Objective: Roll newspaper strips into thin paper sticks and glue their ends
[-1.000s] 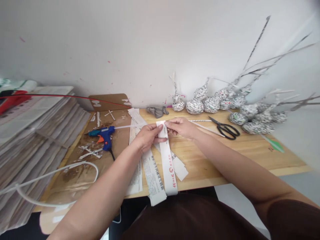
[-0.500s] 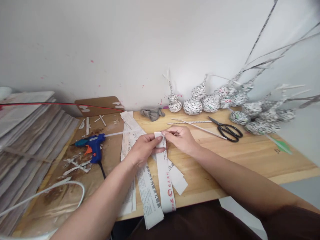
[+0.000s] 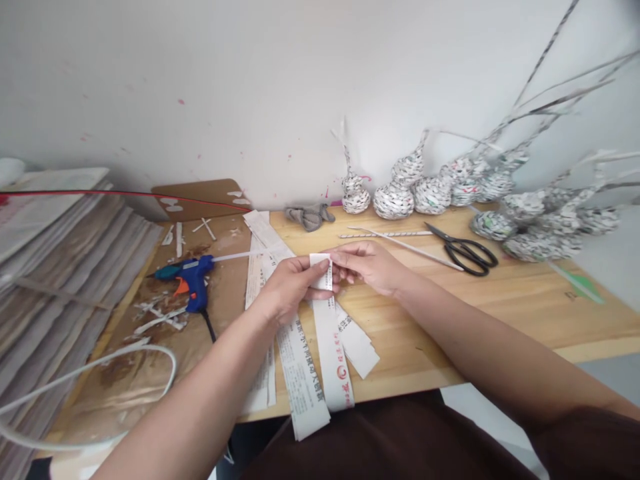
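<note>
A printed newspaper strip (image 3: 331, 353) hangs down from my hands past the table's front edge. My left hand (image 3: 295, 283) is closed on its upper end, thumb on top and fingers behind. At the strip's upper right edge, my right hand (image 3: 364, 265) pinches the paper between thumb and fingers. More newspaper strips (image 3: 303, 380) lie fanned on the table underneath, and one short end (image 3: 361, 350) shows to the right of the held strip. Part of the paper's top end is hidden by my fingers.
A blue glue gun (image 3: 196, 280) lies on a brown, scrap-strewn sheet at left, beside stacked newspapers (image 3: 55, 287). Black scissors (image 3: 467, 253) and thin paper rods (image 3: 400, 241) lie at right. Woven paper gourds (image 3: 395, 200) stand along the wall near a grey cloth (image 3: 310, 217).
The view has shifted slightly, so the table items sit higher and a little further right. Both hands remain on the strip's upper end, with their fingers slightly repositioned.
</note>
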The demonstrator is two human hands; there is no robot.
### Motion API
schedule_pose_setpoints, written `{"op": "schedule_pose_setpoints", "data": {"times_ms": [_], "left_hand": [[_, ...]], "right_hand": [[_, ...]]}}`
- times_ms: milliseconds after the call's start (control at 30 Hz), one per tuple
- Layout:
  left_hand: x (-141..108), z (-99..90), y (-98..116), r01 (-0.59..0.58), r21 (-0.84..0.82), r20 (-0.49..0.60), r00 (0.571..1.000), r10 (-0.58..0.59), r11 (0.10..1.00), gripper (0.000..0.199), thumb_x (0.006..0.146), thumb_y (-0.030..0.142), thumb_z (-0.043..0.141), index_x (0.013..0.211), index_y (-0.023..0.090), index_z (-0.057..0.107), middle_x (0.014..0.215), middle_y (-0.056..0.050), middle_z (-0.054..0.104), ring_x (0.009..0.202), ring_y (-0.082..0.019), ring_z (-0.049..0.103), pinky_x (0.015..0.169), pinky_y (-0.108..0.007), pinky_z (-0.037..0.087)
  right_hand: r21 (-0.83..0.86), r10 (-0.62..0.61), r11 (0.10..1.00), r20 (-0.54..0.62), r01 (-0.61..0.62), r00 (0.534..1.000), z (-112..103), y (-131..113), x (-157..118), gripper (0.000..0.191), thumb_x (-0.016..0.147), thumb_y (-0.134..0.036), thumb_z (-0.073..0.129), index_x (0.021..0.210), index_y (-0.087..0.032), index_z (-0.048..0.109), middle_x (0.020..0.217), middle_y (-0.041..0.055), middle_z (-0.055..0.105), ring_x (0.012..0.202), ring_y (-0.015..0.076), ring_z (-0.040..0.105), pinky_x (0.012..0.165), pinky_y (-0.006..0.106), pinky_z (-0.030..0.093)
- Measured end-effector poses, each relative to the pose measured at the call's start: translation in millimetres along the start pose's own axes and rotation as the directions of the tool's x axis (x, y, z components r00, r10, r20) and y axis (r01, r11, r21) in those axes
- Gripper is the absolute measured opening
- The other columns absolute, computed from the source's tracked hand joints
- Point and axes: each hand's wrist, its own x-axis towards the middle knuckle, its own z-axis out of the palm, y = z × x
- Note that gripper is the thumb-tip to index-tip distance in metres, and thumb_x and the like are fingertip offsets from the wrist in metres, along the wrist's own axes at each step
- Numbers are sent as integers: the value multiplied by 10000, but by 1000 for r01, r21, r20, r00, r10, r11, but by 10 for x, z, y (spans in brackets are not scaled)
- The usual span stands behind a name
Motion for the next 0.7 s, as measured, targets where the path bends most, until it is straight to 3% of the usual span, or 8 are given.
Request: {"op": "schedule_pose_setpoints", "data": {"times_ms": [233,500,700], "left_hand": [[-13,39,2,-39,87,-44,998,43,995,316,738,400,709,879,119,733,755,-105,710,635,-165,657,580,-249,535],[-29,64,-13,-91,323,-65,991,118,942,357,769,457,649,869,122,724,759,-85,711,676,-183,656,621,-290,547],[-50,63,38,-59,157,-64,996,70,986,389,764,447,666,959,112,698,776,-93,712,678,-167,662,597,-251,533]], "right_hand": [[-11,20,1000,-71,-20,997,61,-20,-11,260,732,-380,724,838,-143,742,589,4,626,535,84,546,448,194,336],[-3,20,1000,-120,-21,993,48,11,16,254,655,-371,788,784,-154,752,669,26,667,515,75,511,436,203,319],[70,17,997,-70,-13,997,-23,-10,6,321,750,-404,712,965,-168,742,651,15,630,570,89,536,457,199,357]]}}
